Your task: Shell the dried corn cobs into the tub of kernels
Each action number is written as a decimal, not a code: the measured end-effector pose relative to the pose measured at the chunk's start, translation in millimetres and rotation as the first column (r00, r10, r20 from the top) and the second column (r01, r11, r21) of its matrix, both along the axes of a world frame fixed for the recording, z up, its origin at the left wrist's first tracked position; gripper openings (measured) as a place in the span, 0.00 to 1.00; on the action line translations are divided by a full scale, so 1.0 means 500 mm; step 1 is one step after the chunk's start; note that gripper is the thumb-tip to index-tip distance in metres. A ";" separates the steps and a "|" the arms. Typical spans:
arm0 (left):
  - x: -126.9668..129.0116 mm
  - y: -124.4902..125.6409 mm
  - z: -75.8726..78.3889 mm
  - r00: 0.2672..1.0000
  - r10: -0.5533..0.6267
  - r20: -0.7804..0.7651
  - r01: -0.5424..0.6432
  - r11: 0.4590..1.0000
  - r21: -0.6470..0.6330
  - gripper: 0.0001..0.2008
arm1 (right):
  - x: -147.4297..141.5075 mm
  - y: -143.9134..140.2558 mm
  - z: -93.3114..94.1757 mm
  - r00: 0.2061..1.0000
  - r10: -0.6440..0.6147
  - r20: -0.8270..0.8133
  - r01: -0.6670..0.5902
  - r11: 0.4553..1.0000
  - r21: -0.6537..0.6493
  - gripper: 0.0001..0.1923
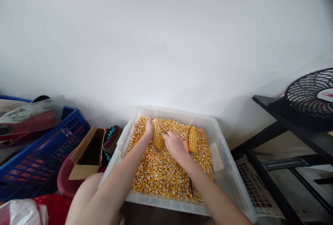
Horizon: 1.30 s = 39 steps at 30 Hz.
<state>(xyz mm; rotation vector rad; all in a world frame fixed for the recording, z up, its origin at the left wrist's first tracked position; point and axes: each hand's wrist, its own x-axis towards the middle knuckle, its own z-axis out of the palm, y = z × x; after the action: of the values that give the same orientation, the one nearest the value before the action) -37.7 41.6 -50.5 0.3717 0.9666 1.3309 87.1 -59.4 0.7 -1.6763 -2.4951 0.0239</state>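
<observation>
An ear of corn (pixel 158 135) with yellow kernels stands nearly upright in my left hand (pixel 149 127), whose fingers wrap round its upper left side. My right hand (pixel 174 144) is closed against the right side of that ear. A thin dark tip shows between its fingers and the ear, too small to name. Just right of my right hand, a second ear of corn (pixel 192 139) lies on the loose corn kernels (pixel 166 180). Beside it is an orange piece like a handle (pixel 185 145), partly hidden by my right hand. A thin dark rod (pixel 191 186) lies lower down, near my right forearm.
A clear plastic bin (pixel 229 169) holds the kernels against a white wall. To the left are a blue basket (pixel 49 155), an open cardboard box (pixel 88 152) and a pink basin (pixel 65 174). A black rack (pixel 275 121) with a fan (pixel 312 93) stands right.
</observation>
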 end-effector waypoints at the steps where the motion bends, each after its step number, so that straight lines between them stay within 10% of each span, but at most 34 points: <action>1: 0.000 -0.001 0.001 1.000 -0.008 0.005 0.008 1.000 0.007 0.10 | 0.000 0.001 -0.001 1.000 0.003 -0.005 -0.003 1.000 0.002 0.13; 39: 0.031 -0.006 -0.003 0.998 0.010 -0.057 -0.008 0.999 0.046 0.08 | -0.018 -0.010 -0.030 0.982 0.115 0.148 -0.113 0.993 -0.019 0.11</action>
<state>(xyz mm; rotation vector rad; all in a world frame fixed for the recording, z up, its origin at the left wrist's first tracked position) -22.2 38.6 -51.9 0.4430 0.9872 1.3590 78.0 -64.3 -14.6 -1.5919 -2.7024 -0.0792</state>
